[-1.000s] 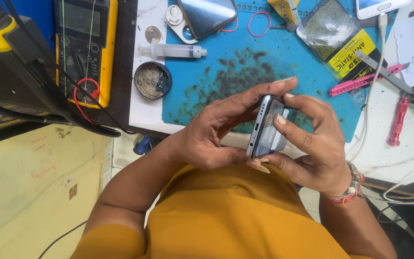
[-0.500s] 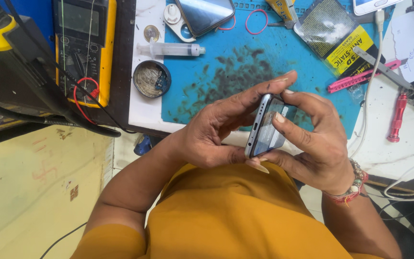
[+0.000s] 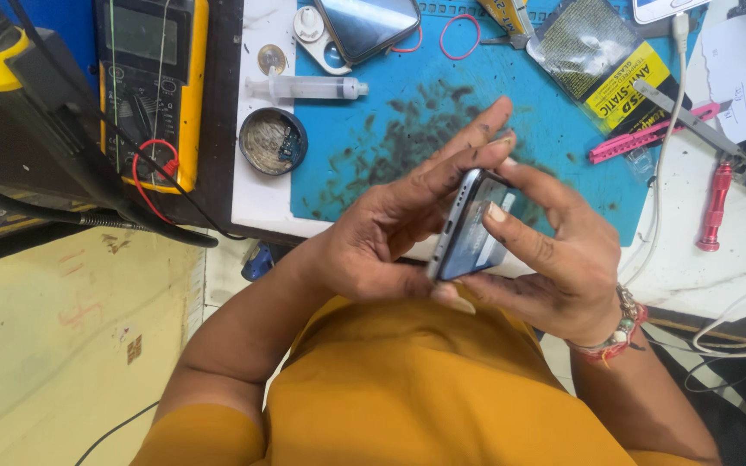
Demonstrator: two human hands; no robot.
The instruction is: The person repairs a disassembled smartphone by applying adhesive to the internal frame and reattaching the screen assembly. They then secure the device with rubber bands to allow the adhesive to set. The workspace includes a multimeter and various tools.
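Observation:
Both of my hands hold a grey smartphone (image 3: 470, 229) edge-on above my lap, in front of the blue work mat (image 3: 442, 95). My left hand (image 3: 395, 229) wraps the phone's back and left edge, its fingers stretched up along the top. My right hand (image 3: 554, 255) grips the right side, with the thumb pressed on the phone's face. A beaded bracelet (image 3: 619, 324) sits on my right wrist. Dark smudges stain my fingers.
On the mat lie a syringe (image 3: 304, 87), a second phone (image 3: 369, 24), a red rubber band (image 3: 459, 36) and an anti-static bag (image 3: 597, 56). A round tin (image 3: 273, 141), a yellow multimeter (image 3: 150, 86), pink tweezers (image 3: 649, 134) and a red screwdriver (image 3: 714, 203) lie around.
The view has shifted slightly. My hands keep the same grip on the phone, with only small finger movement.

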